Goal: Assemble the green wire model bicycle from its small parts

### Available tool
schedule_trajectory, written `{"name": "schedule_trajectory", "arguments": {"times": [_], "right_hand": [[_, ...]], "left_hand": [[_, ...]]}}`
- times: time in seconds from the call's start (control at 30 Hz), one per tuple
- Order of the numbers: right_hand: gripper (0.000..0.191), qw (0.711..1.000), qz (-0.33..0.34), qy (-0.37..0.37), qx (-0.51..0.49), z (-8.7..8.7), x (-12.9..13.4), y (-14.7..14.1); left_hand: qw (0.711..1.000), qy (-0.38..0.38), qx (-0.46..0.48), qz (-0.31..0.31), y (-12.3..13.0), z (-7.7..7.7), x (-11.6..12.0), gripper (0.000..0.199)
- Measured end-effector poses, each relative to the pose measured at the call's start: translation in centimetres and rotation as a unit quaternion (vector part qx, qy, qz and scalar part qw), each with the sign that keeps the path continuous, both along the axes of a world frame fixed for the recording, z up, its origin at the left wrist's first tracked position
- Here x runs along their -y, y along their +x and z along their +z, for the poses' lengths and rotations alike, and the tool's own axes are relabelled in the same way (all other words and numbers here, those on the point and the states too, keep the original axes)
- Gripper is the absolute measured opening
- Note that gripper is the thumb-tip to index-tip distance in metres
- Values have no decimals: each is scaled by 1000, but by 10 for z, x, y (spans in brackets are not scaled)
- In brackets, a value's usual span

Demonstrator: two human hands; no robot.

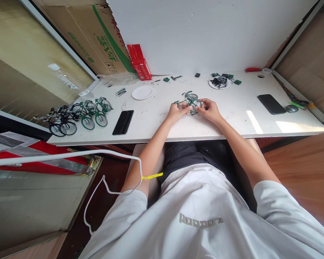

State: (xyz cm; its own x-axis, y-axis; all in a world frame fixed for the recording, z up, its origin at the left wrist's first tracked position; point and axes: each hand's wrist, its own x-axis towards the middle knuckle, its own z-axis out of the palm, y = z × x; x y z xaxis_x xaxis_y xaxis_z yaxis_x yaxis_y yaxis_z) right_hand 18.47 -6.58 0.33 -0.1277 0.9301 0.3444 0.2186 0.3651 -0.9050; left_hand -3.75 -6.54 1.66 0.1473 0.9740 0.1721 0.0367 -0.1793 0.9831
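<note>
A small green model bicycle [188,98] is held between my two hands above the white table. My left hand [176,110] is closed on its left end, with the thumb pointing right. From the other side, my right hand [210,110] pinches near a spoked wheel of the bicycle. The handlebar and wheels stick up past my fingers. What exactly lies under the fingertips is hidden. Beyond my right hand, a white plate [212,85] carries black bicycle parts [219,82].
Several finished-looking model bicycles, green [94,111] and black [62,120], stand at the table's left. A phone [123,122], a white plate [143,92] and a red box [142,64] lie nearby. Another phone [271,104] is on the right. A white cable [97,151] crosses by my left arm.
</note>
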Motion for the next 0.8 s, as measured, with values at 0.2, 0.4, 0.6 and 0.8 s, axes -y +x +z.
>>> {"name": "schedule_trajectory", "arguments": {"times": [0.2,0.4,0.6,0.8], "right_hand": [[63,1000,5,2,6,-2,-3,1],[64,1000,2,8,5,-2,-2,0],[65,1000,4,19,11,-4,-2,-1],[72,999,-19,37,24,-1,1,0]], "left_hand": [[1000,-7,1,-3,-1,2,1,31],[1000,0,9,-16,0,3,4,36],[1000,-11,1,0,1,3,4,35],[999,14,34,10,1,-5,-4,42]]}}
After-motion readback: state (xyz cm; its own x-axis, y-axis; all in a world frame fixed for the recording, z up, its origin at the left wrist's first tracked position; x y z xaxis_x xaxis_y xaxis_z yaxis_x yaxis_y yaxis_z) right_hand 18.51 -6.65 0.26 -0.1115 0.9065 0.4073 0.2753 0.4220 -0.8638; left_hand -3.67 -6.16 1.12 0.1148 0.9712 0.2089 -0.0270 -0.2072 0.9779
